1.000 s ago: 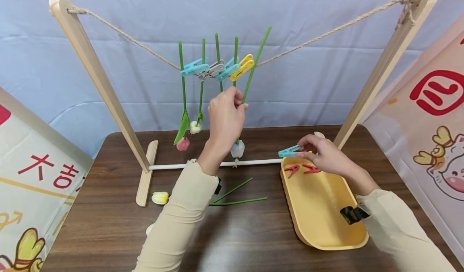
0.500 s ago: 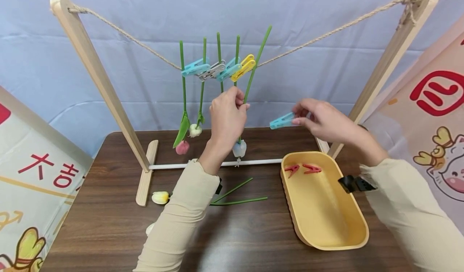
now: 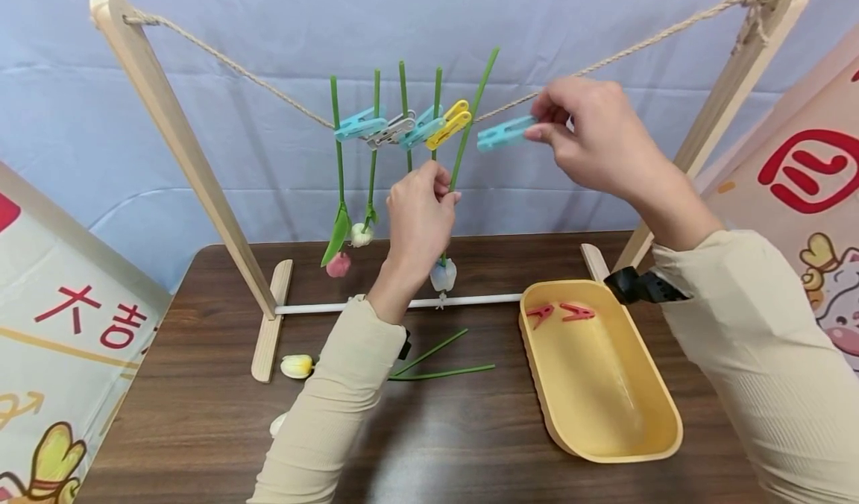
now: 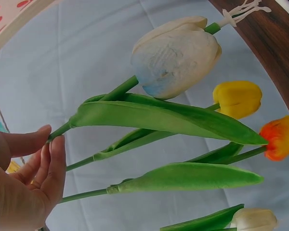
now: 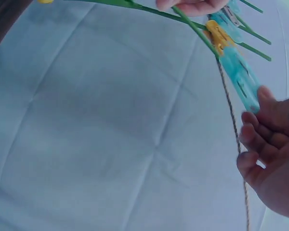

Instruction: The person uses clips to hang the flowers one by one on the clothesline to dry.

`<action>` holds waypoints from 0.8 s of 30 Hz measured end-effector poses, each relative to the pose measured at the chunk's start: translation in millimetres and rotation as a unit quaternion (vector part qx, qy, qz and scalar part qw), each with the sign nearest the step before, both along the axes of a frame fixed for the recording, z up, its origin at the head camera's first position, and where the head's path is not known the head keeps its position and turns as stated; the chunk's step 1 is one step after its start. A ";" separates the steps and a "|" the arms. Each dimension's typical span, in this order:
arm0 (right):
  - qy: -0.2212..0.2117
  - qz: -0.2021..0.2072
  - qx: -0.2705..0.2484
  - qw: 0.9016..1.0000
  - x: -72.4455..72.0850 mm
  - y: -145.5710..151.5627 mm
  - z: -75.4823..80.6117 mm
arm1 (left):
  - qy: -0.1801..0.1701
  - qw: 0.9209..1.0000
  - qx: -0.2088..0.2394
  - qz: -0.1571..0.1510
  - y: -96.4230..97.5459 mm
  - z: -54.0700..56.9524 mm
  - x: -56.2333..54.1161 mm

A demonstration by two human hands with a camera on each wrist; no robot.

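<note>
My left hand (image 3: pixel 419 209) pinches the green stem (image 3: pixel 475 109) of an upside-down artificial tulip, whose pale blue-white bloom (image 4: pixel 178 55) hangs below. The stem leans right and crosses the rope (image 3: pixel 235 65). Between my right hand's (image 3: pixel 597 135) thumb and fingers is a light blue clothespin (image 3: pixel 505 133), its tip pointing left toward that stem. In the right wrist view the tip overlaps the stem at the rope. Left of it, a yellow clothespin (image 3: pixel 448 125) and several blue and grey ones hold more tulips, including a pink bloom (image 3: pixel 338 265) and a white bloom (image 3: pixel 362 234).
A wooden frame (image 3: pixel 184 146) carries the rope, with a white rod (image 3: pixel 470 302) low across it. Two red clothespins (image 3: pixel 579 312) lie in a yellow basin (image 3: pixel 604 414) at right. Loose green stems (image 3: pixel 443 372) and a yellow tulip (image 3: pixel 297 366) lie on the table.
My right hand has risen from over the basin's far end to rope height, bringing the light blue clothespin up and left toward the stem. My left hand has stayed in place.
</note>
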State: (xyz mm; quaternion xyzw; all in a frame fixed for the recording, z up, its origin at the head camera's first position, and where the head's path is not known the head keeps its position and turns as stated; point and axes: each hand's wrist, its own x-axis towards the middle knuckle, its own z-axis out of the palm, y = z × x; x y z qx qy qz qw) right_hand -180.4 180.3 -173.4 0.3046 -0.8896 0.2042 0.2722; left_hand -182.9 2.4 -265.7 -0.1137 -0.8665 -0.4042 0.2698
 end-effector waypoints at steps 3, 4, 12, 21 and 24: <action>0.040 -0.014 -0.009 0.999 -2.7 -3.7 6.0 | 0.001 1.000 0.002 -0.001 0.4 -0.4 -0.1; 0.049 -0.019 -0.009 0.999 -3.5 -4.8 8.2 | 0.001 1.000 0.003 -0.001 0.5 -0.4 -0.1; 0.016 -0.063 0.036 0.997 -8.4 -14.8 24.9 | 0.007 1.000 0.005 0.001 -0.3 -0.6 -0.3; -0.091 -0.058 0.083 0.991 -18.6 -26.5 31.8 | 0.027 1.000 -0.008 -0.005 -1.0 -2.7 -1.3; -0.114 -0.058 0.085 0.988 -20.3 -28.5 30.8 | 0.030 0.999 -0.014 -0.010 -0.1 -3.8 -1.2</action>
